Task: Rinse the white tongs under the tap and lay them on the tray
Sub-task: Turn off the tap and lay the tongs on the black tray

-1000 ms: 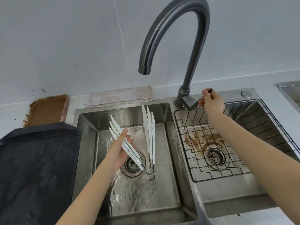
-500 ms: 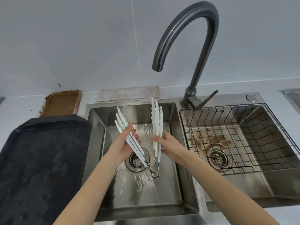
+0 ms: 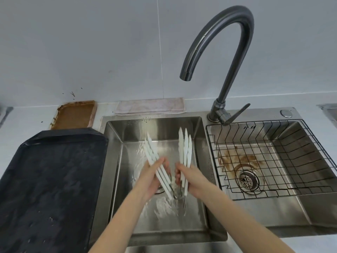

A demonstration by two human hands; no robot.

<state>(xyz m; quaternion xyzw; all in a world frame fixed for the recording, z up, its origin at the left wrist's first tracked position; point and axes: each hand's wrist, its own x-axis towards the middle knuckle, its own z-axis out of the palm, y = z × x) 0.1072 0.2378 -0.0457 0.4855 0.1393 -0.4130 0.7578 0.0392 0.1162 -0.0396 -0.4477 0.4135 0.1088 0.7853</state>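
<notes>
The white tongs [image 3: 185, 148] are spread in a V over the left sink basin [image 3: 164, 128], tips pointing away from me, joined at a metal ring near the drain. My left hand [image 3: 152, 177] grips the left arm of the tongs [image 3: 151, 150]. My right hand [image 3: 191, 178] is closed on the right arm. The dark curved tap [image 3: 218, 39] arches above with its spout over the basin; no water runs from it. The black tray [image 3: 49, 176] lies on the counter left of the sink.
A wire rack [image 3: 269, 154] sits in the stained right basin. The tap lever [image 3: 235, 114] points right and up. A folded cloth [image 3: 150, 105] lies behind the sink, and a brown-crusted tray [image 3: 74, 114] stands behind the black tray.
My right hand left the tap lever, came down into the left basin and took hold of the right arm of the tongs. The left hand kept its hold.
</notes>
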